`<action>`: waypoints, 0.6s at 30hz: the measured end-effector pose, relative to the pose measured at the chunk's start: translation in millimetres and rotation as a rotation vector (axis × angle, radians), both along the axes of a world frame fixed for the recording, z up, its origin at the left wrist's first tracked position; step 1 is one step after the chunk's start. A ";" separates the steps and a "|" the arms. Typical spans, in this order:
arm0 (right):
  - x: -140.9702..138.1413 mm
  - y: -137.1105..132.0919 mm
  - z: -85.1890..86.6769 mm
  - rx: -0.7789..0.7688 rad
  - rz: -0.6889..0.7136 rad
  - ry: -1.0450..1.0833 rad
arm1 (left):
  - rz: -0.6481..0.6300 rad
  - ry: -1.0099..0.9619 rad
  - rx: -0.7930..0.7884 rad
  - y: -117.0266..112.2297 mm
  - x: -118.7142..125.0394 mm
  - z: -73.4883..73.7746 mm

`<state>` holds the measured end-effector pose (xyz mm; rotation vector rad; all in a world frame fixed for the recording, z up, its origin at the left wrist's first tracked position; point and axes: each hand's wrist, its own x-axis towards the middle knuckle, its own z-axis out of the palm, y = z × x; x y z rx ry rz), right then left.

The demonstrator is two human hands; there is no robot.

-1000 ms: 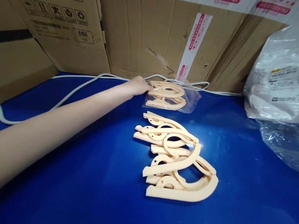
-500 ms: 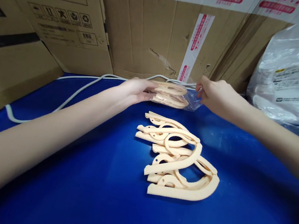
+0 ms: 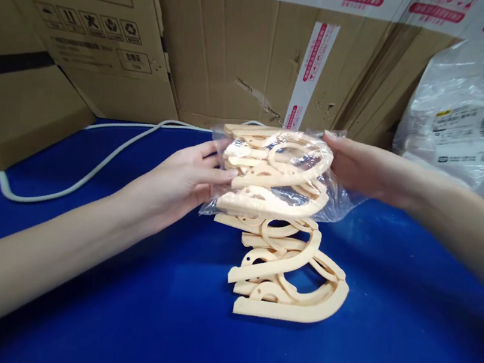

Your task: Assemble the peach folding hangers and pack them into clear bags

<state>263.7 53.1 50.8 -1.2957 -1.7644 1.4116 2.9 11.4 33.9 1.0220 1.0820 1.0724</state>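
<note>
A clear plastic bag of cream plastic hanger parts (image 3: 277, 171) is held up above the blue table (image 3: 130, 286). My left hand (image 3: 183, 179) grips the bag's left side, fingers curled onto it. My right hand (image 3: 358, 165) holds its right side, fingers partly behind the plastic. Directly below the bag lies a loose pile of the same cream curved parts (image 3: 287, 273) on the table.
Cardboard boxes (image 3: 252, 49) form a wall behind the table. A white cable (image 3: 89, 171) runs along the back left. A white plastic sack with labels (image 3: 458, 135) sits at the back right. The table's front edge is near the bottom.
My left hand first lay alone on the bag at the back of the table. My right hand joined it, and both lifted the bag and brought it toward me, over the loose pile.
</note>
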 end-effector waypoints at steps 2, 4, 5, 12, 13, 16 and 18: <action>-4.7 -13.8 -0.7 -0.124 0.020 0.158 | -0.023 -0.002 -0.017 -8.1 -8.2 -3.2; -8.1 -24.7 -2.6 -0.199 0.009 0.253 | -0.068 -0.006 -0.052 -14.7 -16.4 -5.2; -9.6 -29.1 -3.8 -0.217 -0.013 0.284 | -0.096 -0.010 -0.065 -17.4 -20.3 -5.7; -15.7 -47.4 -15.6 -0.240 -0.075 0.418 | -0.097 -0.019 -0.139 -28.1 -32.8 -9.8; -16.1 -48.9 -17.1 -0.239 -0.051 0.411 | -0.090 -0.018 -0.149 -29.4 -32.2 -10.8; -18.1 -52.9 -19.6 -0.220 0.035 0.320 | -0.079 -0.023 -0.151 -33.8 -28.2 -12.2; -20.8 -55.1 -20.1 -0.189 0.063 0.243 | -0.096 -0.019 -0.132 -35.9 -25.4 -11.4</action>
